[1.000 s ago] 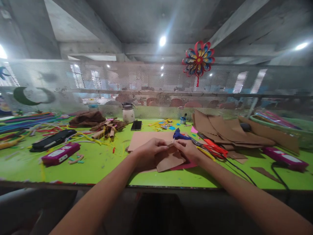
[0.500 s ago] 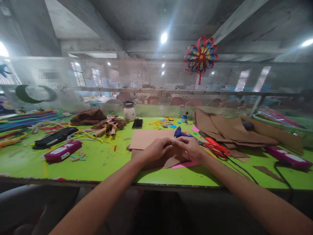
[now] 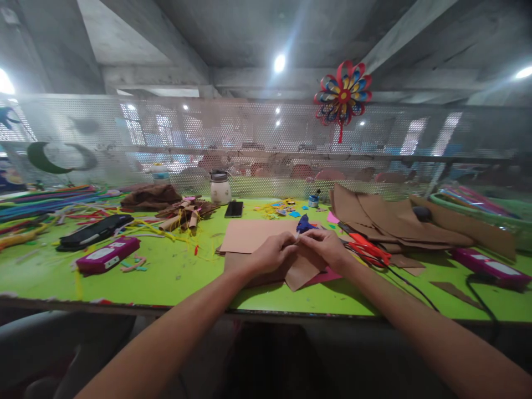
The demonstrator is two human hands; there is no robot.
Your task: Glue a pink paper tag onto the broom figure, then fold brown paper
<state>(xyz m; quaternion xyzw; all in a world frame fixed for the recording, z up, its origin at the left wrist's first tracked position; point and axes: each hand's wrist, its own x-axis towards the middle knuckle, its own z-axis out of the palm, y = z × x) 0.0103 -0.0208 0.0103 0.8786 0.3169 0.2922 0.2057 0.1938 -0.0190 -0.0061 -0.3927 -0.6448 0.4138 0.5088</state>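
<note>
My left hand (image 3: 274, 252) and my right hand (image 3: 326, 247) meet over the middle of the table. Fingers of both are pinched together on the upper edge of a piece of brown paper (image 3: 302, 272), which hangs below them with one corner pointing towards me. A small whitish bit shows at the fingertips, too small to name. Just beyond the fingers is a blue object (image 3: 305, 223), partly hidden. Under the hands lie larger brown sheets (image 3: 243, 235) and a pink sheet (image 3: 326, 275). Beside my right hand are red-orange handled scissors (image 3: 368, 248).
Stacked brown paper (image 3: 386, 219) and a green basket (image 3: 490, 221) stand right. Purple boxes (image 3: 108, 255) lie on both sides. Left are a black case (image 3: 95, 233) and colourful pipe cleaners (image 3: 50, 202). A phone (image 3: 234, 209) and a jar (image 3: 220, 188) sit behind. A black cable (image 3: 415, 291) crosses the right.
The brown paper in my hands has tilted, its lower corner now reaching further down and towards me. My hands stay nearly in place, and less of the blue object shows.
</note>
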